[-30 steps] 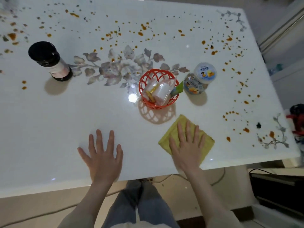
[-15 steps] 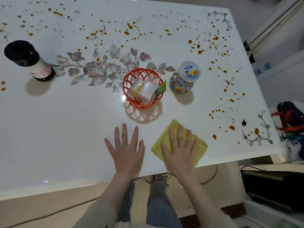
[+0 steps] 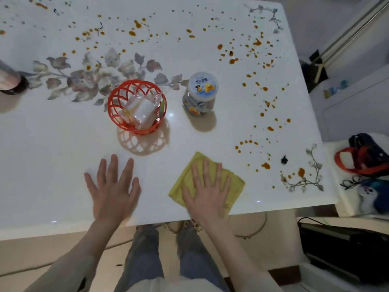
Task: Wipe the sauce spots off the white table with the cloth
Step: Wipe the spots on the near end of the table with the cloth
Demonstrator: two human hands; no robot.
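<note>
At the far left edge, well left of both grips, a bottle [image 3: 9,82] with a dark base stands on the white bench [image 3: 52,154], cut off by the frame; a grey flower print runs from it toward the middle. The left grip [image 3: 113,190] lies flat on bare bench near the front edge, its 5 fingers straight and spread, holding nothing. Just beyond it, slightly to its right, stands a red lattice basket [image 3: 109,106] with clear-wrapped packets [image 3: 143,110] inside. Beyond the right grip, a jar [image 3: 202,93] with a white printed lid stands upright, apart from the basket. The right grip [image 3: 208,194] presses palm-down on the yellow cloth [image 3: 236,185], fingers straight and fanned, none curled round it; the cloth lies flat under it near the front edge, its corners showing past the fingertips and to the right. Orange sauce spots [image 3: 266,165] begin near the cloth, to its right, and spread up the right side and across the far bench, well beyond both grips. Off the bench, right of the right grip, lies a dark bag [image 3: 362,157] with red straps.
</note>
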